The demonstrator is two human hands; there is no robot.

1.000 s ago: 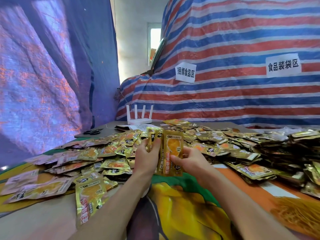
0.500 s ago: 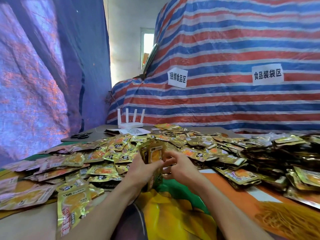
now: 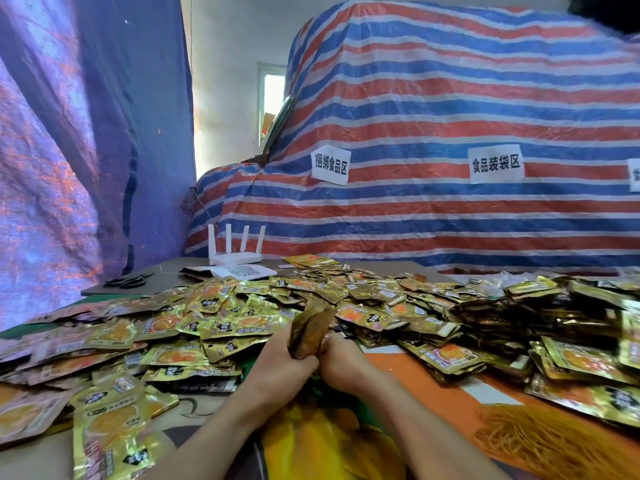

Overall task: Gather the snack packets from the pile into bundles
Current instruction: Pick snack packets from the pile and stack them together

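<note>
A wide pile of gold foil snack packets with orange pictures covers the table from left to right. Just in front of the pile, both hands meet at the centre around a small stack of packets that stands on edge and is blurred. My left hand grips the stack from the left side. From the right, my right hand holds its lower part, fingers curled. Darker, denser heaps of packets lie to the right.
A white router with several antennas stands at the table's back, next to a white paper with a QR code. Black scissors lie at the back left. A striped tarp with paper signs rises behind. Yellow rubber bands lie near right.
The stack of packets has dropped lower and turned edge-on between my hands, which have closed in together. The view has tilted upward and the pile looks nearer.
</note>
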